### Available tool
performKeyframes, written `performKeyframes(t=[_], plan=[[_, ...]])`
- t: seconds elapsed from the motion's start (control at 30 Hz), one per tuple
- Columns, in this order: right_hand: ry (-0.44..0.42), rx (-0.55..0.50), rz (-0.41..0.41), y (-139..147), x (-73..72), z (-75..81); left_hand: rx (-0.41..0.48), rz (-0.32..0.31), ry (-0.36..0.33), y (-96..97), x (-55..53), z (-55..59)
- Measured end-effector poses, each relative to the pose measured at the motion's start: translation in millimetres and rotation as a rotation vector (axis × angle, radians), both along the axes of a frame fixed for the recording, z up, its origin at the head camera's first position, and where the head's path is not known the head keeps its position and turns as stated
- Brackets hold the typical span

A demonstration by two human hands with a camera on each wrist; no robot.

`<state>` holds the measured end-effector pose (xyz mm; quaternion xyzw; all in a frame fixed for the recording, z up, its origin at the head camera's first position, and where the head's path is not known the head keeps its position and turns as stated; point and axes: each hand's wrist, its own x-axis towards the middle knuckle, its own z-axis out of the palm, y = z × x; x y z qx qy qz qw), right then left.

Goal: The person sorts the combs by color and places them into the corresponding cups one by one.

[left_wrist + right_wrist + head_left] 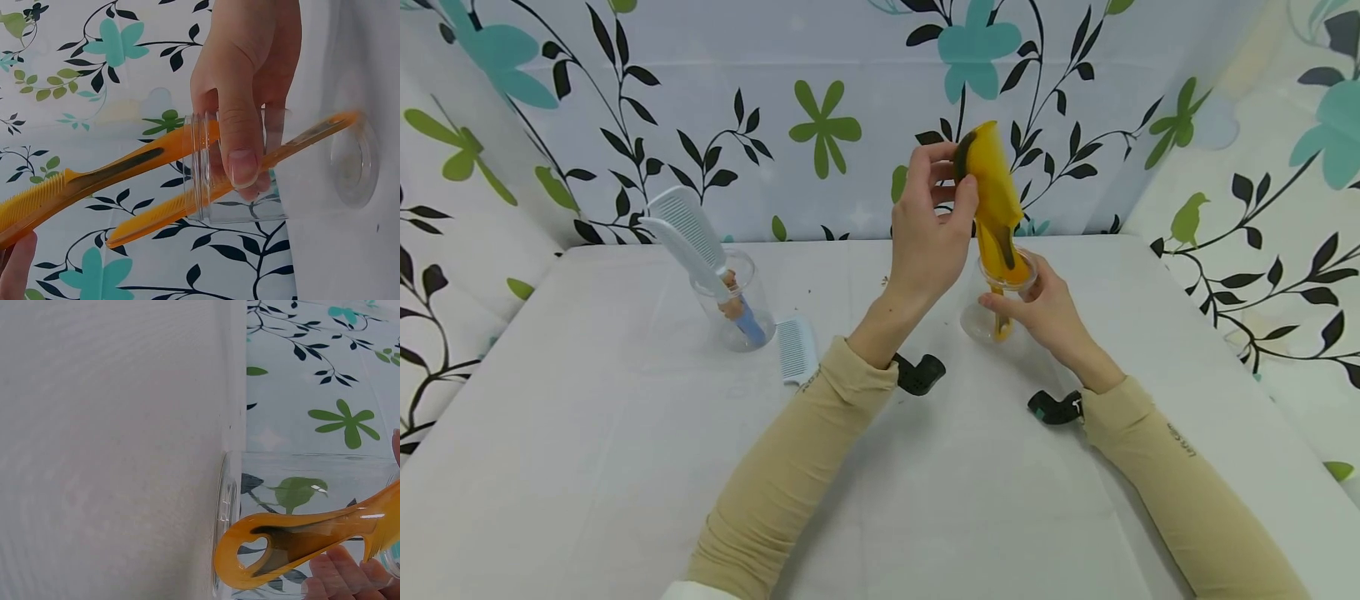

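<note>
My left hand [934,221] pinches a yellow comb with dark streaks [992,171] by its toothed end, above a clear jar [250,219]. In the left wrist view the comb's handle points down into the jar's mouth. A second yellow comb [156,219] leans inside the jar, its toothed end sticking out past the rim. The right wrist view shows a handle with a hole [250,565] near the jar's base. Around the upper part of the jar, my right hand [1052,312] grips it with thumb and fingers on opposite sides.
Another clear jar [707,321] stands to the left, holding pale combs [688,237] and something with a blue handle [749,327]. Beside it, a light blue comb [797,350] lies on the white table [587,433]. Leaf-patterned cloth [730,75] rises behind and at both sides.
</note>
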<state>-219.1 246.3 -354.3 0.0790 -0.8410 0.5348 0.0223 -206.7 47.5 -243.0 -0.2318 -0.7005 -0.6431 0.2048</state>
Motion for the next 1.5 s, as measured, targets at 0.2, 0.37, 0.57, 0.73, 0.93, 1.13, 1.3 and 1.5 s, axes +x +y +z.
performKeyframes(t=[0.2, 0.37, 0.57, 0.73, 0.93, 1.13, 1.3, 1.5], plan=[[-0.001, -0.001, 0.004, 0, 0.4, 2.2, -0.02, -0.025, -0.004, -2.1, 0.7, -1.5], [-0.01, 0.003, -0.003, 0, 1.5, 2.3, -0.03, -0.046, -0.017, 0.2, -0.2, -4.4], [-0.027, 0.014, -0.002, 1, 2.1, 0.7, -0.068, -0.061, -0.026, 2.1, -0.8, -9.3], [-0.027, 0.018, -0.005, 1, 2.0, -0.3, -0.107, -0.069, -0.045, 4.6, -2.8, -16.5], [-0.02, 0.018, -0.012, 1, 1.2, -0.5, -0.194, -0.056, -0.074, 6.9, -4.1, -24.9], [-0.003, 0.019, -0.008, 1, -0.1, -1.1, -0.257, -0.051, -0.1, 8.9, -7.6, -31.0], [0.005, 0.02, -0.009, 0, -0.2, -1.5, -0.304, -0.051, -0.09, 10.6, -8.6, -34.9], [-0.001, 0.03, -0.015, 0, 0.1, -1.2, -0.335, -0.053, -0.062, 11.1, -6.9, -35.9]])
